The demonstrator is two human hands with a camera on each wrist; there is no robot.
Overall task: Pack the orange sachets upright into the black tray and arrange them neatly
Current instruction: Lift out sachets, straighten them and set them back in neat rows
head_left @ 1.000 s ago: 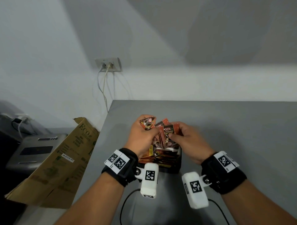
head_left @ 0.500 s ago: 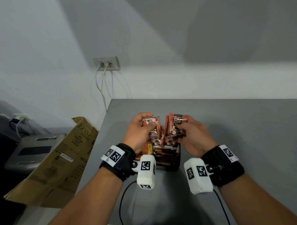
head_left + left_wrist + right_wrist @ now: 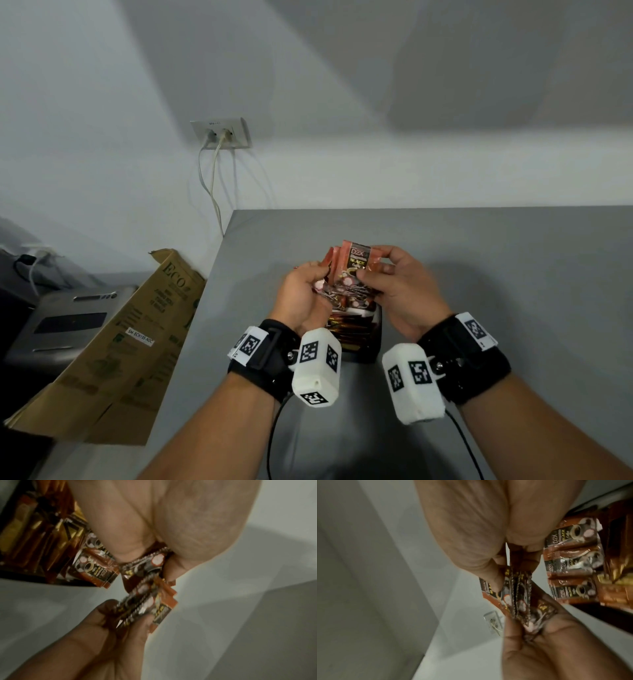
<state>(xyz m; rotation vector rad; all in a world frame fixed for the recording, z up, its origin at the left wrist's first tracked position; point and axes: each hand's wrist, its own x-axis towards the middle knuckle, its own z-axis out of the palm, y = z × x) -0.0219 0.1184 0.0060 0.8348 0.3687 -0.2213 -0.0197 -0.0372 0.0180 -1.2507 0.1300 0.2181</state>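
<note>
Nearest on the grey surface [image 3: 479, 274] sat the black tray [image 3: 376, 337], already filled with upright sachets. Just above its far end, the left hand [image 3: 303, 296] and the right hand [image 3: 399, 291] together pinched a small bunch of orange sachets [image 3: 354, 270], fingers curled around it. Farther off, a wall socket [image 3: 221, 133] held two plugs.

I see a gray table [image 3: 479, 274] in front of me. A white wall [image 3: 342, 102] stands at its far side. A socket [image 3: 221, 133] is on the wall, far left, with two white cords [image 3: 214, 178] plugged in and hanging down. A brown cardboard box [image 3: 120, 349] leans on the table's left edge. A gray machine [image 3: 65, 322] sits left of the box.
</note>
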